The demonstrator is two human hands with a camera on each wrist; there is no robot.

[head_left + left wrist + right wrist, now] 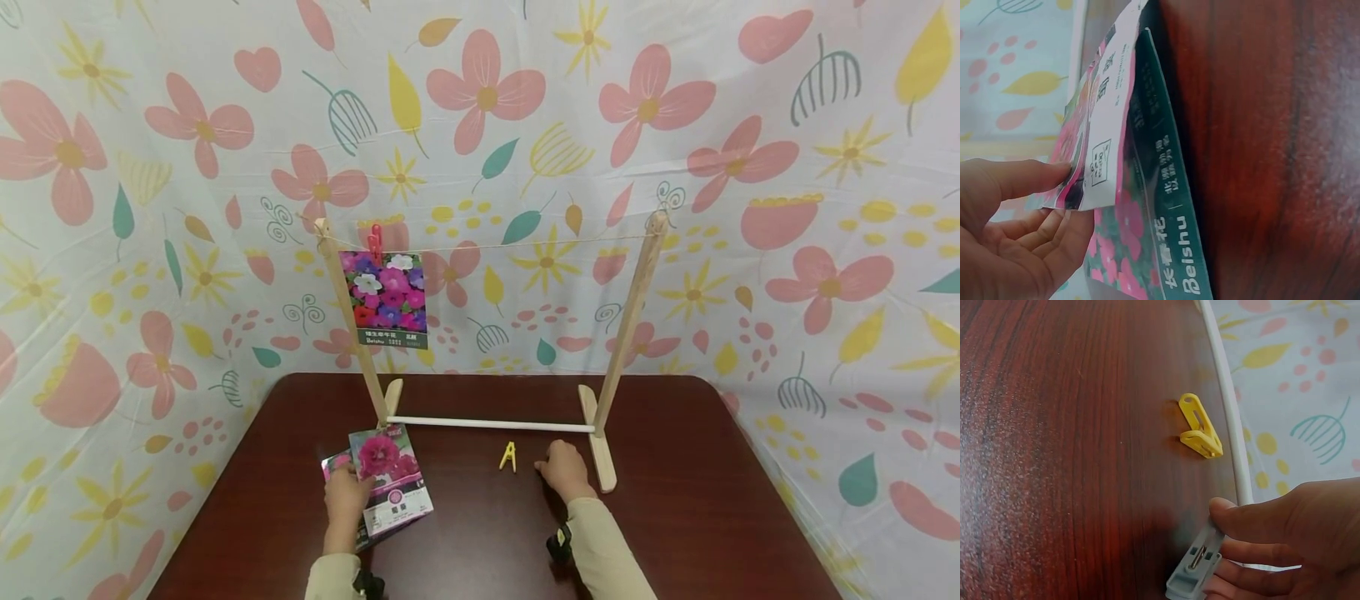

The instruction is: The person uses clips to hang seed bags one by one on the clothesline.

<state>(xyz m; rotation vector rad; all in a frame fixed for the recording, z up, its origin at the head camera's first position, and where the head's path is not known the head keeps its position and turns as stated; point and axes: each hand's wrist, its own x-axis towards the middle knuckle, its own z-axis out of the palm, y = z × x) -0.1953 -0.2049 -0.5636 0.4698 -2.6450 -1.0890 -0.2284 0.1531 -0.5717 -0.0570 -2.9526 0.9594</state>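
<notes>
My left hand [347, 507] pinches a seed packet [396, 487] with deep pink flowers and a white lower part. In the left wrist view the packet is bent, its near edge between thumb and fingers. Beneath it lies a second packet [1175, 206] with pink flowers and a dark green band marked Beishu. Near the right foot of the wooden stand, my right hand [565, 472] holds a grey clothespin [1197, 559] between thumb and fingers, low over the table. A yellow clothespin [508, 456] rests on the table to the left of that hand.
A wooden stand with two posts [633, 312], a white bottom bar [491, 424] and a string [495, 247] stands at the back. A red clothespin [375, 243] hangs a petunia packet [388, 300] at its left end. Behind the dark table [480, 533] is a flowered curtain [480, 192].
</notes>
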